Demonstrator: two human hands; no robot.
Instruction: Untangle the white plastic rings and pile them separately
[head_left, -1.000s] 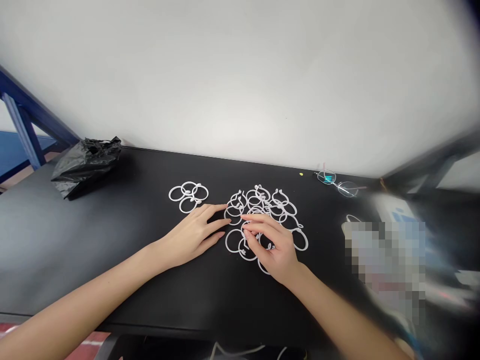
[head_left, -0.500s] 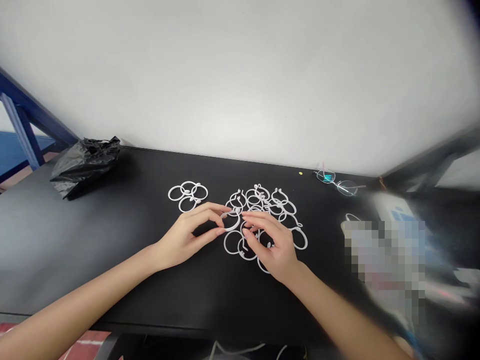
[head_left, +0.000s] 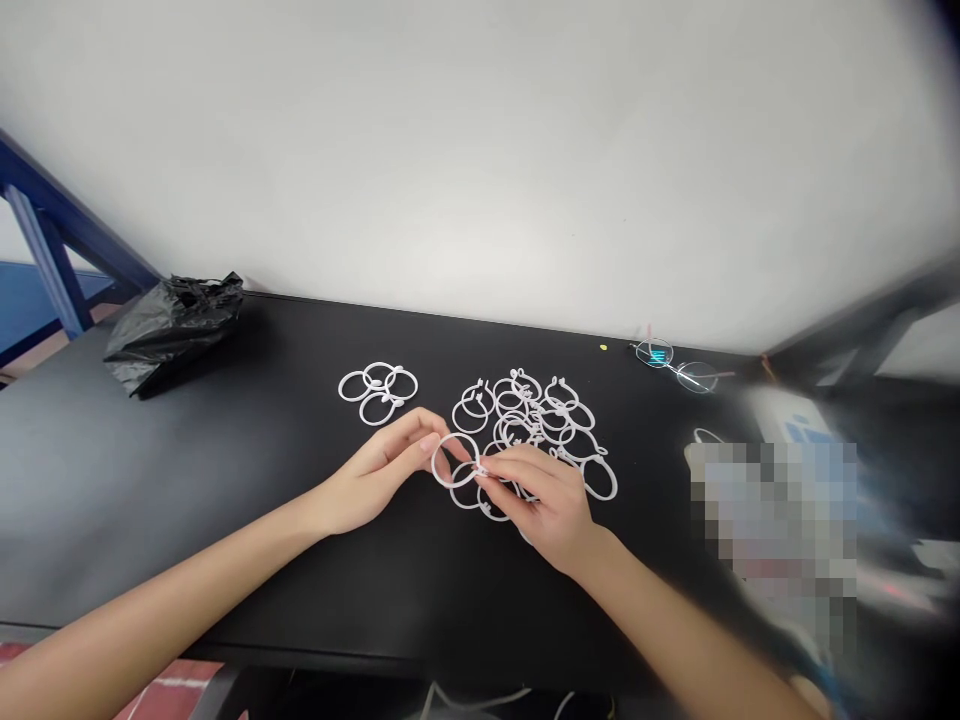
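Ring of white plastic [head_left: 454,487] sits between left hand [head_left: 381,472], clamped on one side, and right hand [head_left: 551,505], pinching the other.

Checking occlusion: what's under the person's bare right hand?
Parts of white, round, plastic-looking rings show beside the right hand; whatever lies directly beneath it is covered, so their number there can't be told.
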